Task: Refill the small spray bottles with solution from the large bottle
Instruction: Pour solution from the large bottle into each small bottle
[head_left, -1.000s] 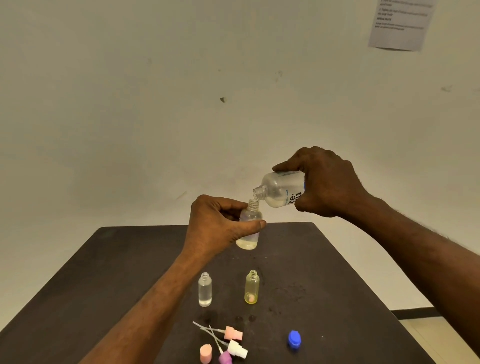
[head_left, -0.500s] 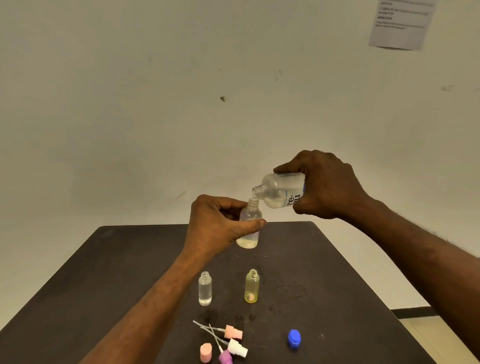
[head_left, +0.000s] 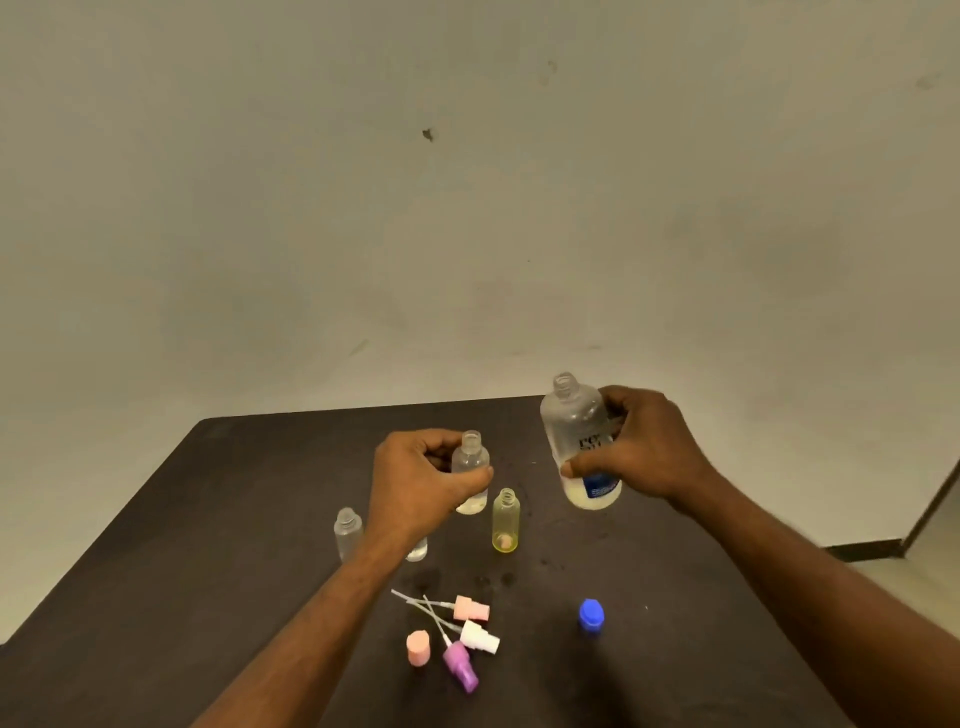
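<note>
The large bottle stands upright on the tabletop, uncapped, in the right hand's grip. Left of it, the left hand grasps one small bottle, partly filled. Four small bottles show; refilling looks unfinished. Nearer than the large bottle lie three spray heads, one pink cap, one blue cap.

both forearms reach forward; left grip curled round small item, right grip wrapped round larger one.
</note>
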